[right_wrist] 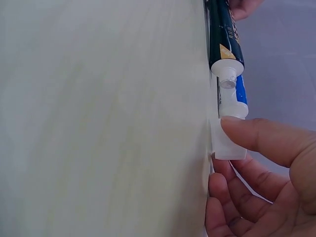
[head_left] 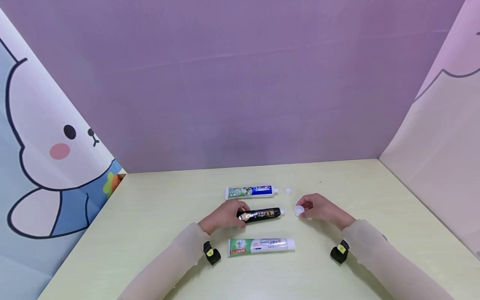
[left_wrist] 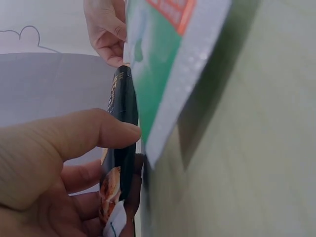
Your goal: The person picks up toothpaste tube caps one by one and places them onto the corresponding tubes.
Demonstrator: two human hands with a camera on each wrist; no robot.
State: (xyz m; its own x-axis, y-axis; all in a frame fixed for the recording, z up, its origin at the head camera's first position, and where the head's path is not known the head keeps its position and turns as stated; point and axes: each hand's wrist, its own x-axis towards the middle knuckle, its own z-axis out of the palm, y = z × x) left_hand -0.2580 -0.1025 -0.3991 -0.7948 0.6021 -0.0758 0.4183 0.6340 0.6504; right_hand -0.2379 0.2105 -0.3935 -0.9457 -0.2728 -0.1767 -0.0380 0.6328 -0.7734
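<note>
A pale yellow table (head_left: 150,225) carried a blue-and-green tube (head_left: 250,192) toward its far edge, a small white cap (head_left: 288,191) just beside its nozzle, and a green-and-white tube (head_left: 261,246) nearer; between them, a black tube (head_left: 262,214) and larger white cap (head_left: 299,211) were at the surface, contact unclear

Screened-off booth; purple backdrop (head_left: 243,83) w/ cartoon-print side panel (head_left: 37,116).
</note>
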